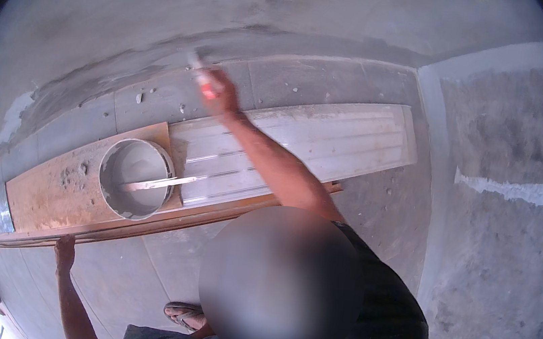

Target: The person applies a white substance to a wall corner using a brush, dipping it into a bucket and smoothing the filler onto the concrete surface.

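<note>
My right hand is stretched out over the far floor strip, near the foot of the wall. It is closed round a small hand tool with red on its handle and a pale tip; motion blur hides its exact kind. Closer to me, a round bucket of grey paste stands on a brown board. A long flat stick leans out over the bucket's rim. At the left, my left hand grips the near edge of the wooden planks under that board.
A pale ribbed panel extends rightward from the bucket. Small crumbs of rubble lie on the tiled floor by the smeared grey wall. Another patchy wall meets it at the right. My sandalled foot is below the planks.
</note>
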